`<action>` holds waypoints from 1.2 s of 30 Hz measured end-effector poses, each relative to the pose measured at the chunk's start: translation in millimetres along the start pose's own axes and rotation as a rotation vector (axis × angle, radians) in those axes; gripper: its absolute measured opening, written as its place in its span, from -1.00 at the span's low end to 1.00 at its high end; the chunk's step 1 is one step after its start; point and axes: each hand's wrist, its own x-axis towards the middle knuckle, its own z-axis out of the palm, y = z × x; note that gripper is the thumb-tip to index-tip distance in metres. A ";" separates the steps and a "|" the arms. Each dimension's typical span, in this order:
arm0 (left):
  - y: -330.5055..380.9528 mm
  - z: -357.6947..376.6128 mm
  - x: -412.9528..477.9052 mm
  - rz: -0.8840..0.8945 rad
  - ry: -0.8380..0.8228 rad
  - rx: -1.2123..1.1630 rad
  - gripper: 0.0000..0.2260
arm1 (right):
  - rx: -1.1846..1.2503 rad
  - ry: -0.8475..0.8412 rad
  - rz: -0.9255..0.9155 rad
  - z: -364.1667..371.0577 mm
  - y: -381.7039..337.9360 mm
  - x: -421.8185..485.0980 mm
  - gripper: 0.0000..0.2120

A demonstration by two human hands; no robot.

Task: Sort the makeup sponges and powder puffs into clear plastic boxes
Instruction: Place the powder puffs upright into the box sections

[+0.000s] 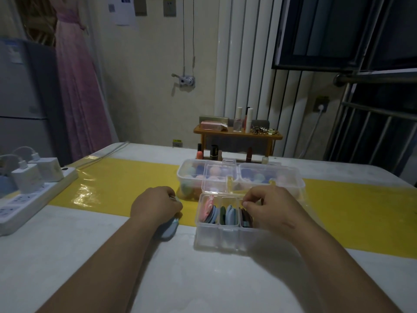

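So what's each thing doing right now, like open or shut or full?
near box: lid up, puffs standing on edge inside.
back boxes: holding round sponges; lids hard to tell.
left hand: grips a blue puff on the table.
right hand: pinches a dark puff in the near box.
power strip: two chargers plugged in.

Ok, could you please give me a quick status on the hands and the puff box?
Left hand grips pale blue puffs on the table. Right hand at divided box, right compartment; grip unclear. Nothing in the way.
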 end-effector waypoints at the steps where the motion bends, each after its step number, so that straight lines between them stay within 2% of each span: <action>1: 2.5 1.2 -1.6 0.008 0.002 -0.033 -0.81 | -0.001 -0.001 -0.001 -0.6 -0.4 0.0 -0.85; 4: 10.9 7.8 -7.6 0.055 -0.020 -0.059 -0.76 | -0.011 -0.005 0.000 -0.3 0.0 0.7 -0.84; 11: 8.0 0.6 -9.5 0.151 -0.212 0.028 -0.34 | -0.008 -0.001 0.003 0.7 1.4 0.0 -0.87; 14: 10.7 -6.9 -12.2 0.173 -0.274 0.060 -0.25 | -0.016 -0.003 -0.007 0.7 1.6 0.2 -0.86; 16: 10.1 -10.2 -11.6 0.154 -0.286 -0.009 -0.21 | -0.021 -0.002 -0.007 0.9 2.3 0.5 -0.85; 19: 10.0 -12.1 -12.4 0.112 -0.250 -0.139 -0.35 | -0.014 0.000 -0.005 0.4 3.6 1.1 -0.85; 26: 14.2 -16.4 -15.9 0.106 0.019 -0.374 -0.87 | -0.006 -0.005 -0.010 0.8 3.1 0.7 -0.85; 27: 15.3 -16.9 -16.9 0.114 0.058 -0.396 -0.89 | 0.001 -0.002 -0.008 1.0 3.5 0.8 -0.85; 32: 24.5 -20.5 -24.0 0.198 0.186 -0.431 -0.73 | 0.030 0.020 -0.014 1.5 5.8 2.4 -0.85; 36: 34.3 -23.2 -32.6 0.239 0.233 -0.523 -0.78 | 0.053 0.033 -0.023 -1.1 6.8 4.4 -0.86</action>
